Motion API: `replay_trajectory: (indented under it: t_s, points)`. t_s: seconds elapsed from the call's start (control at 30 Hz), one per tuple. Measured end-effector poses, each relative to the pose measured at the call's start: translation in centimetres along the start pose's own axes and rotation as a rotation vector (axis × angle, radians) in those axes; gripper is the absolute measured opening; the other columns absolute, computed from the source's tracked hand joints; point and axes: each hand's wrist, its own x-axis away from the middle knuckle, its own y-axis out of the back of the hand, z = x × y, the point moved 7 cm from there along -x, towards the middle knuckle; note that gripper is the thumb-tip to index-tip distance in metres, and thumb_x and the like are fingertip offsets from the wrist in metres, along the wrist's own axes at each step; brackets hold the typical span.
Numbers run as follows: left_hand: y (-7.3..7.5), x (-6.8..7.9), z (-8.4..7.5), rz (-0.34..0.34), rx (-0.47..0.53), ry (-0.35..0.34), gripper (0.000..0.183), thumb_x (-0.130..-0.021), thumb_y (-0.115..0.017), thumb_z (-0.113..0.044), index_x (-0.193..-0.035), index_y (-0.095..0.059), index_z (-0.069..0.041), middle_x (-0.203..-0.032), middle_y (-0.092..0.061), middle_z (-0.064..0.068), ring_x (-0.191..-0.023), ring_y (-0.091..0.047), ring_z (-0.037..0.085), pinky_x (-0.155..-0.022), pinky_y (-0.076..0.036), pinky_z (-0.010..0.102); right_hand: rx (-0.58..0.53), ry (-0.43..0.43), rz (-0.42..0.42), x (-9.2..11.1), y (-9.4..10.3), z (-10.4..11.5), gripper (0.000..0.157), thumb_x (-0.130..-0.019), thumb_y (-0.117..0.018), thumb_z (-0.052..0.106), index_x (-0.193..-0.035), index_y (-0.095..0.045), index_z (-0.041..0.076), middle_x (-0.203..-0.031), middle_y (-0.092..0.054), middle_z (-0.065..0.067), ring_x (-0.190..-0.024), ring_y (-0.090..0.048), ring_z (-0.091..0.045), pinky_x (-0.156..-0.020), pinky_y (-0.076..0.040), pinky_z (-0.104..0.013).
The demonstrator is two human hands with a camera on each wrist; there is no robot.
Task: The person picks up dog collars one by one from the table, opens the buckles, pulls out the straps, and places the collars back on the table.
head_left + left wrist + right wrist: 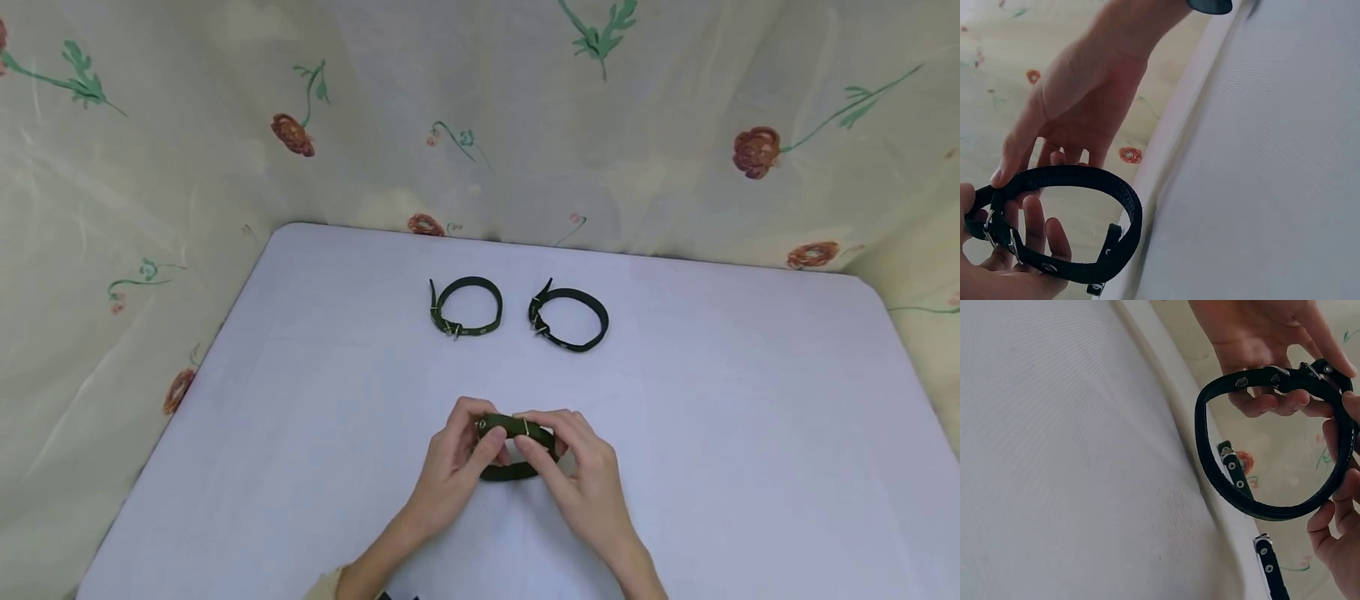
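Observation:
A dark green buckled collar [517,472] is held up as a closed loop between both hands near the table's front. My left hand [446,479] pinches the loop's left side, its thumb on the strap close to a metal eyelet. On the strap's right part, my right hand [588,479] pinches beside a thin metal loop. The right wrist view shows the buckle [1310,370] and a metal ring right by the right hand's fingers. Farther back, two similar collars lie buckled into rings, a left collar [500,308] and a right collar [581,293], each with its strap end sticking up.
The white-covered table [315,375] has rounded back corners. A pale cloth with printed flowers [375,100] hangs behind it and along the left and right sides. A light sleeve [326,587] shows at the left forearm.

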Motion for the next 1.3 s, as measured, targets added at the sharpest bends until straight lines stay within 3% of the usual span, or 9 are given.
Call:
replay_trajectory:
  t_s: [0.13,0.37,0.63,0.83,1.0,1.1,1.2,1.3]
  points:
    - [-0.1,0.1,0.1,0.003,0.061,0.007,0.014,-0.114,-0.049,-0.008,-0.128,-0.047,-0.007,-0.105,-0.065,0.029,-0.091,-0.068,0.005,-0.084,-0.064,0.029,-0.024,-0.026,0.002,0.0,0.1,-0.3,0.028,-0.095,-0.08,0.005,-0.119,-0.078,0.02,-0.106,-0.078,0.005,-0.078,-0.051,-0.004,-0.067,-0.045,-0.031]
    - [-0.4,0.2,0.1,0.018,0.113,-0.02,0.013,-0.117,-0.041,-0.009,-0.128,-0.038,-0.003,-0.109,-0.061,0.032,-0.09,-0.066,0.005,-0.081,-0.066,0.042,-0.042,-0.067,0.016,-0.1,0.0,-0.4,0.026,-0.098,-0.079,0.01,-0.12,-0.077,0.023,-0.105,-0.077,0.008,-0.077,-0.049,-0.007,-0.069,-0.043,-0.033]
    - [0.0,0.2,0.7,-0.024,0.16,0.065,0.027,-0.12,-0.03,-0.022,-0.136,-0.033,0.0,-0.119,-0.066,0.032,-0.084,-0.067,0.005,-0.085,-0.061,0.028,-0.073,-0.076,-0.025,-0.2,0.3,-0.4,0.031,-0.098,-0.078,0.005,-0.123,-0.076,0.023,-0.101,-0.073,0.006,-0.077,-0.047,-0.01,-0.07,-0.041,-0.031]
    - [0.1,0.1,0.7,-0.022,0.2,0.06,0.025,-0.117,-0.046,-0.016,-0.135,-0.039,0.0,-0.116,-0.067,0.032,-0.083,-0.066,0.005,-0.083,-0.061,0.026,-0.161,-0.067,-0.035,0.0,0.2,-0.3,0.026,-0.098,-0.076,0.001,-0.118,-0.077,0.018,-0.097,-0.07,0.004,-0.077,-0.047,-0.009,-0.07,-0.041,-0.03]
    - [0.4,0.1,0.4,-0.063,0.077,0.053,0.026,-0.111,-0.061,-0.012,-0.133,-0.051,-0.005,-0.117,-0.074,0.027,-0.083,-0.068,0.005,-0.085,-0.059,0.026,-0.313,-0.14,-0.084,0.2,0.4,-0.7,0.024,-0.097,-0.074,-0.004,-0.117,-0.075,0.008,-0.094,-0.061,0.004,-0.078,-0.046,-0.011,-0.069,-0.041,-0.025]
    - [0.7,0.1,0.2,-0.102,0.0,0.034,0.023,-0.109,-0.065,-0.012,-0.13,-0.057,-0.008,-0.113,-0.078,0.021,-0.082,-0.07,0.008,-0.083,-0.06,0.026,-0.317,-0.186,-0.078,0.3,0.3,-0.9,0.025,-0.096,-0.075,-0.006,-0.117,-0.075,0.007,-0.088,-0.058,0.006,-0.078,-0.049,-0.01,-0.074,-0.044,-0.023]
    - [1.0,0.2,0.2,-0.132,-0.037,0.008,0.022,-0.105,-0.07,-0.012,-0.127,-0.064,-0.01,-0.107,-0.079,0.017,-0.079,-0.069,0.009,-0.074,-0.061,0.025,-0.284,-0.161,-0.046,0.3,0.1,-0.8,0.027,-0.096,-0.075,-0.005,-0.119,-0.076,0.009,-0.091,-0.066,0.006,-0.08,-0.056,-0.009,-0.081,-0.049,-0.021]
    - [1.0,0.3,-0.1,-0.132,-0.093,-0.044,0.024,-0.101,-0.075,-0.011,-0.124,-0.069,-0.011,-0.108,-0.081,0.012,-0.084,-0.072,0.007,-0.069,-0.063,0.025,-0.286,-0.096,-0.008,0.3,-0.2,-0.3,0.032,-0.095,-0.076,-0.007,-0.123,-0.076,0.008,-0.107,-0.073,0.004,-0.082,-0.058,-0.009,-0.08,-0.051,-0.021]
